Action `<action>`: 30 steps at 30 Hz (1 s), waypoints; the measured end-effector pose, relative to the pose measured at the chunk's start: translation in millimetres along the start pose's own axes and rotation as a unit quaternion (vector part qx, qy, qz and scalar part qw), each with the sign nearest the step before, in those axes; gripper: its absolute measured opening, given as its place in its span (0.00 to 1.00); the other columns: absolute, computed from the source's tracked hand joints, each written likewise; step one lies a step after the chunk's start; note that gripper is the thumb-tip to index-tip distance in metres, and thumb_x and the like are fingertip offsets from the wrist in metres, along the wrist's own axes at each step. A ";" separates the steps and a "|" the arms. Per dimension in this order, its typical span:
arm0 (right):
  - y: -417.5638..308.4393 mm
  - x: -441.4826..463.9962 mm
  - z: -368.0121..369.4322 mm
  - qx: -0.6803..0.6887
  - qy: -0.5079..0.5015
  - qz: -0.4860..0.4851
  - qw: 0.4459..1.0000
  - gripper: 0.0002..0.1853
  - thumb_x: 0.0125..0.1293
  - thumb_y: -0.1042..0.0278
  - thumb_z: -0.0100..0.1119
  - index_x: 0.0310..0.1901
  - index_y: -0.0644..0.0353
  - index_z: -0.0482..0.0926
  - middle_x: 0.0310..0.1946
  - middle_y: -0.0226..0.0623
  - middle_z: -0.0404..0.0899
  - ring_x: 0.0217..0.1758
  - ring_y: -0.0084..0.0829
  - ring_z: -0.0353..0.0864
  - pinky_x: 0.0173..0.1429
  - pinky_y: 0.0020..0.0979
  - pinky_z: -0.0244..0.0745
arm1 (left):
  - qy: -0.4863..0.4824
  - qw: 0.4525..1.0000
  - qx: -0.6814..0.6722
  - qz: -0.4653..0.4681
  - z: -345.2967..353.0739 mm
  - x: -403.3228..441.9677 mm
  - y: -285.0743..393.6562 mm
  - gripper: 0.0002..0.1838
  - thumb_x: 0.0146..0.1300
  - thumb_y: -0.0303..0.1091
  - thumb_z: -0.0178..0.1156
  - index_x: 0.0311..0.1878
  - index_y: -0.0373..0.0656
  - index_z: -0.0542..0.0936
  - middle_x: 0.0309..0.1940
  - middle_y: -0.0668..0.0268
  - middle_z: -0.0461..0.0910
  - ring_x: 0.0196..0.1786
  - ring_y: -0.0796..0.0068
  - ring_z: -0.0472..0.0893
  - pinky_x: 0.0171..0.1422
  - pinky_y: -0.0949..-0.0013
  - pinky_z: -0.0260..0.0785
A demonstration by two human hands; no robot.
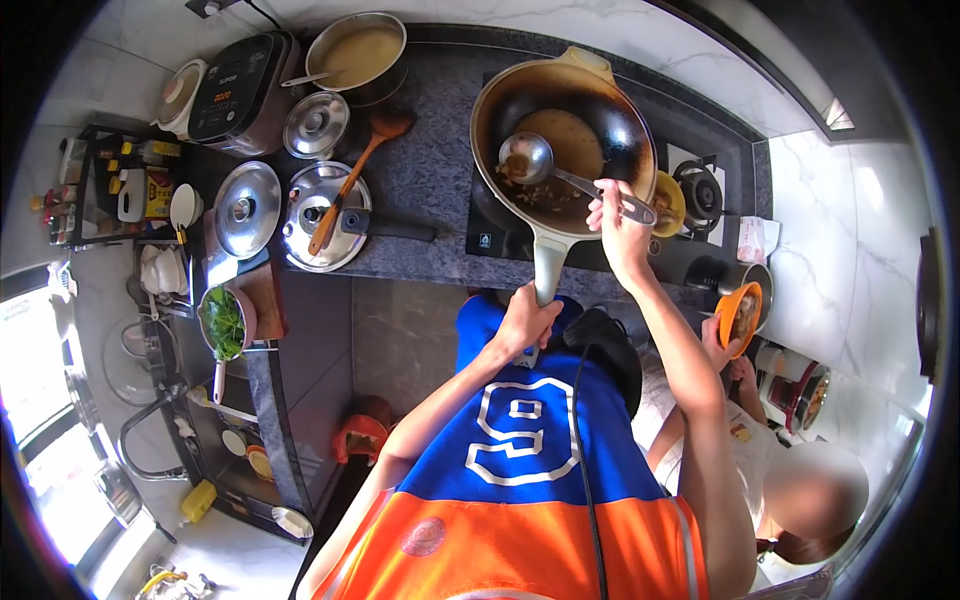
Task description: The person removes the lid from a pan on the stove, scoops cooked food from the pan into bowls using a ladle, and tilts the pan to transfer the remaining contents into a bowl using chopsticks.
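My left hand (527,320) is wrapped round the pale handle of a large wok (632,130), which sits over the stove and holds brownish liquid with small pieces in it. Between the fingers of my right hand (618,222) is the handle of a metal ladle (526,158). The ladle's bowl is inside the wok, at the left side of the liquid, with some brown food in it. Just right of the wok, partly behind my right hand, is a yellow bowl (668,204).
Another person's hand (716,345) holds an orange bowl (741,318) at the right. Metal lids (248,208), a wooden spatula (352,185), a pot (357,52) and a rice cooker (235,90) stand left. A pan of greens (226,322) is lower left.
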State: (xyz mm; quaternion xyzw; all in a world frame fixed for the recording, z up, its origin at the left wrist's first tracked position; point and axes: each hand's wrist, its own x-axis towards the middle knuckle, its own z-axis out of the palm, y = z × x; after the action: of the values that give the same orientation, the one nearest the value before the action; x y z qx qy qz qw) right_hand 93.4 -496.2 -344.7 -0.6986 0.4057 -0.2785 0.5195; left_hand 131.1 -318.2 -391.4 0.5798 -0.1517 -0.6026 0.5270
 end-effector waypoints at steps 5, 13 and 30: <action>-9.4 -7.0 -4.6 -0.047 -0.051 -0.082 0.994 0.13 0.71 0.64 0.48 0.40 0.66 0.78 0.21 0.33 0.76 0.20 0.18 0.75 0.24 0.20 0.71 | 0.001 1.000 0.009 0.011 -0.8 -1.4 2.3 0.11 0.61 0.27 0.54 0.25 0.36 0.66 0.12 0.66 0.68 0.11 0.78 0.70 0.13 0.71 0.64; 13.4 -12.2 -36.6 0.073 -0.011 -0.027 0.997 0.17 0.72 0.60 0.43 0.39 0.68 0.75 0.20 0.37 0.75 0.17 0.22 0.75 0.20 0.20 0.70 | 0.002 1.000 0.005 0.008 -0.2 -1.9 1.2 0.10 0.61 0.27 0.54 0.26 0.36 0.66 0.12 0.67 0.68 0.11 0.78 0.70 0.14 0.71 0.64; -10.2 -11.0 -126.4 0.136 0.168 -0.006 0.976 0.19 0.71 0.59 0.45 0.42 0.70 0.75 0.21 0.41 0.77 0.16 0.26 0.75 0.19 0.24 0.70 | 0.008 1.000 0.019 -0.008 -1.0 -4.1 7.4 0.12 0.61 0.29 0.56 0.23 0.37 0.67 0.10 0.66 0.68 0.11 0.78 0.69 0.13 0.71 0.61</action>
State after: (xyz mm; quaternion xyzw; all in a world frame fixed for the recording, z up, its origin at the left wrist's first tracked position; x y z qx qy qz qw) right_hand -11.9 -548.6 -296.0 -0.5668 0.4415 -0.4474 0.5326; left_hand 134.4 -317.4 -383.6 0.5960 -0.1540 -0.5992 0.5119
